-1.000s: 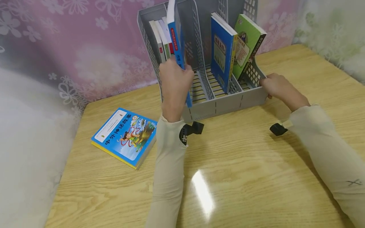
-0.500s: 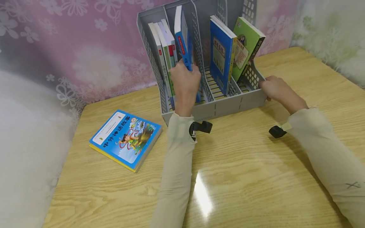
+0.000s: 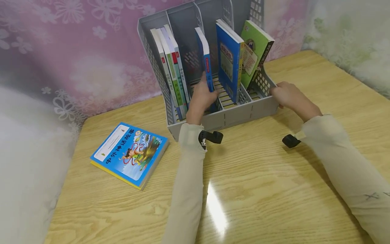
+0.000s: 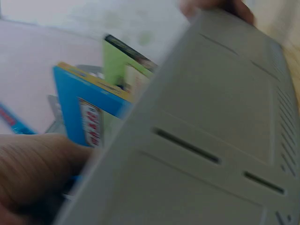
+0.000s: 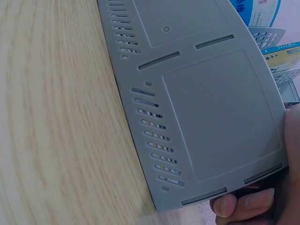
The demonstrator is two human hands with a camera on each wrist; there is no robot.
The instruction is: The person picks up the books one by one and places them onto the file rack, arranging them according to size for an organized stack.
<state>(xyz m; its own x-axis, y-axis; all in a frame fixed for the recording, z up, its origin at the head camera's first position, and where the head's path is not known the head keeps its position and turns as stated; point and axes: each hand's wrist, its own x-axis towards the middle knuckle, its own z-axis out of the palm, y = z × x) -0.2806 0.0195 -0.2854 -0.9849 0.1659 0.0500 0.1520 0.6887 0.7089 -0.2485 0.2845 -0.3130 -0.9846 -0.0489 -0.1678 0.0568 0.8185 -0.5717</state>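
A thin blue book stands nearly upright in the second compartment from the left of a grey book rack. My left hand holds its lower spine, thumb on the right side and fingers on the left; the fingertips are partly hidden. In the left wrist view, the thumb is near the rack's front wall. My right hand grips the rack's right front corner, its fingers curled round the edge in the right wrist view.
Several slim books fill the leftmost compartment. A thicker blue book and a leaning green book stand further right. Another blue book with a picture cover lies flat on the wooden table, left of the rack.
My left hand has lowered the thin blue book into the second compartment and slid down its spine. The right hand keeps its grip on the rack. The head view has shifted slightly.
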